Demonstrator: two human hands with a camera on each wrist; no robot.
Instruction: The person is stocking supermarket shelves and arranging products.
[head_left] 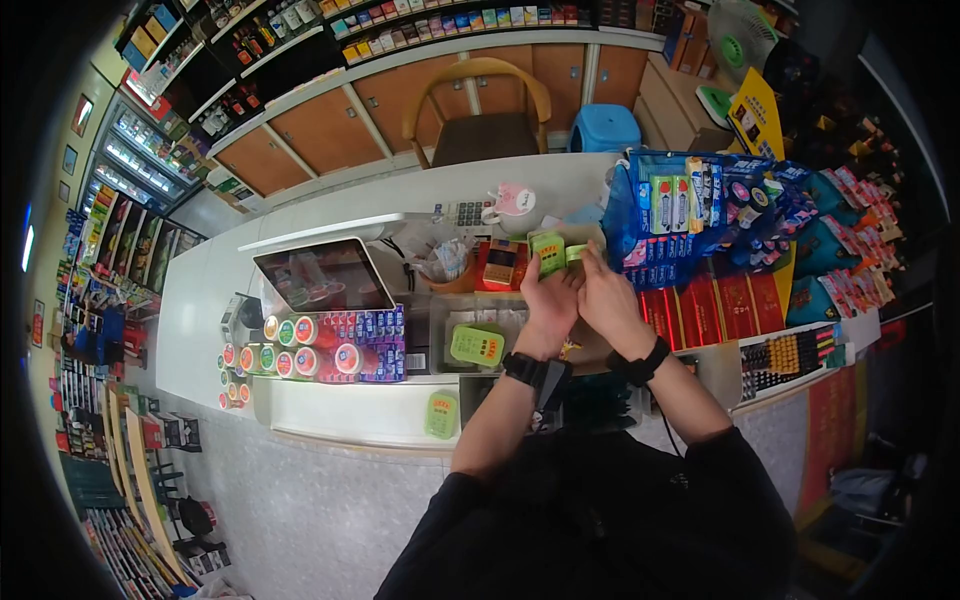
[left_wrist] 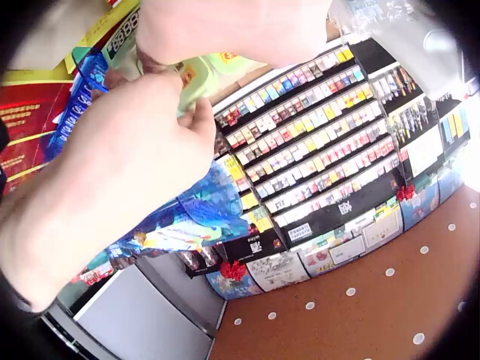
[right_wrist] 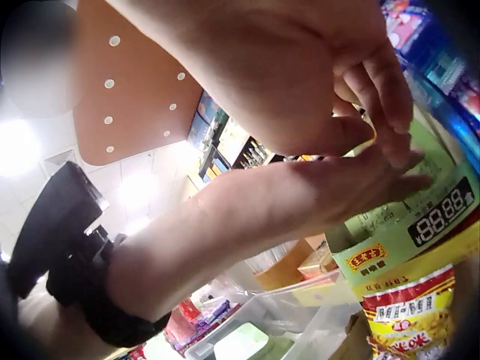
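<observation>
While the 2 hands work close together above the worktop [head_left: 200, 310], the right hand [head_left: 607, 308] pinches a small pale-green container [head_left: 575, 254] between bent fingers and thumb. The left hand [head_left: 549, 308] is palm up beside it, its fingers near a green box with red lettering [head_left: 547, 253]; whether they grip it, I cannot tell. Left of that box lies a red packet [head_left: 490, 272], and nearer the person a translucent plastic bin [head_left: 508, 320] holds 1 flat green container [head_left: 478, 345]. Another green container [head_left: 441, 414] lies on the white front ledge [head_left: 350, 412]. To the right are shiny red boxes [head_left: 715, 310] and blue packs [head_left: 665, 250]; farther left are round lidded tubs [head_left: 306, 330] and a white-framed screen [head_left: 325, 275]. Beyond the worktop stand a wooden armchair [head_left: 477, 135] and a blue plastic stool [head_left: 605, 128]
</observation>
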